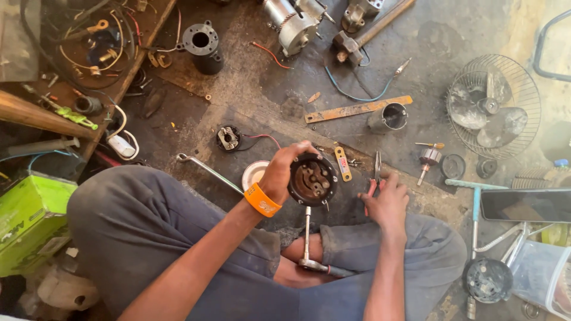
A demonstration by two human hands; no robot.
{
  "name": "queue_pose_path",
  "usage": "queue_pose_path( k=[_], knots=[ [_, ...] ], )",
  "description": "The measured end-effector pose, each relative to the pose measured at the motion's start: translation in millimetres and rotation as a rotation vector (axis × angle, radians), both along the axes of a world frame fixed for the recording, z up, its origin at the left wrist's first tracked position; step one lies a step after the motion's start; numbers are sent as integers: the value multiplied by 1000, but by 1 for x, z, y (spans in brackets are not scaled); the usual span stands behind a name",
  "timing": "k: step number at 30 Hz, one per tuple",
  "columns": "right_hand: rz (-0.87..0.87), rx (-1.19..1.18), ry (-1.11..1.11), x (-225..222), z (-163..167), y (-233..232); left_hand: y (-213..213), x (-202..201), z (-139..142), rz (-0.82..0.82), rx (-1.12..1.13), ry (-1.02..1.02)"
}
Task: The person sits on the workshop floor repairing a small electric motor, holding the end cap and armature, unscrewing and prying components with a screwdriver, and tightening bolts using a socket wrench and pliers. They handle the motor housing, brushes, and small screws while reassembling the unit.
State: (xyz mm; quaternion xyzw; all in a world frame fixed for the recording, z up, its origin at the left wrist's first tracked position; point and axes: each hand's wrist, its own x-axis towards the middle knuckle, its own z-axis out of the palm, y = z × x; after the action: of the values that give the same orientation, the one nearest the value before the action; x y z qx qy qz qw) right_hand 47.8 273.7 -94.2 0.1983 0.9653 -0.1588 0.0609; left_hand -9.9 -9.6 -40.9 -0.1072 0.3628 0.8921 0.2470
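The person sits on a stained grey concrete floor (250,89) with knees drawn up in grey trousers. The left hand (284,172), with an orange band at the wrist, is curled over the far left rim of a round, dark, rusty metal motor end plate (313,180), fingers wrapped around its edge, and holds it tilted up above the knees with its brown inner face toward the camera. The right hand (388,199) lies just right of the plate, fingers closed loosely on the red handles of a pair of slim pliers (376,175) whose metal tips point to the far side. A chrome ratchet wrench (308,244) lies between the legs, just near of the plate, its handle pointing up to it.

Just left of the plate a white round lid (253,173) shows partly behind the left wrist, and a long chrome spanner (208,168) runs from it to the far left. Farther off lies a small black round part with red wires (229,138). A small yellow tag (342,163) lies between the plate and the pliers. On the far side sit a rusty flat metal bar (357,109) and a short grey metal cup (389,116). To the right are a small armature with copper windings (428,158) and a wire fan guard with grey blades (493,107). A green cardboard box (30,217) sits at the near left.
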Motion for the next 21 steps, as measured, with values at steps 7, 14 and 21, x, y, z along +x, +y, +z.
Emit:
queue_pose_path(
  k=[7, 14, 21],
  knots=[
    [-98, -46, -111, -7, -4, 2, -4, 4, 5, 0, 132, 13],
    [-139, -163, -37, -10, -7, 16, -7, 1, 5, 16, 145, 63],
    [-454, -1259, 230, -10, 46, 20, -8, -5, -4, 124, 66, 71]
  ],
)
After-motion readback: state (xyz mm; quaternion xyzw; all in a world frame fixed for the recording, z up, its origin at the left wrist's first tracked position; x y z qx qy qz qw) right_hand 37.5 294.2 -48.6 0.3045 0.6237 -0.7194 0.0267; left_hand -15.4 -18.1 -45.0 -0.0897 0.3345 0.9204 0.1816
